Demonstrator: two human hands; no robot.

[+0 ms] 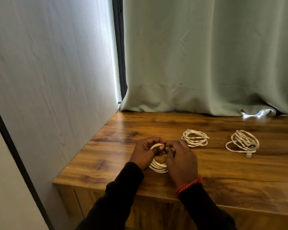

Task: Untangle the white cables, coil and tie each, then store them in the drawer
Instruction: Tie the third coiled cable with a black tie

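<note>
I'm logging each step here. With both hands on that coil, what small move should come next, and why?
Probably finish cinching the tie: both hands, left and right, pinch something dark at the top of the coil, while the other two coils lie apart on the tabletop.

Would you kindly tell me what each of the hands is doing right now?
Left hand: closed, pinching the top of the coiled white cable.
Right hand: closed on the same coil.

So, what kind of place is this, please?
Probably a room in a home, by a window: a wooden cabinet top with cables, a long pale green curtain reaching down to it, and a dark window frame with daylight at its edge.
</note>
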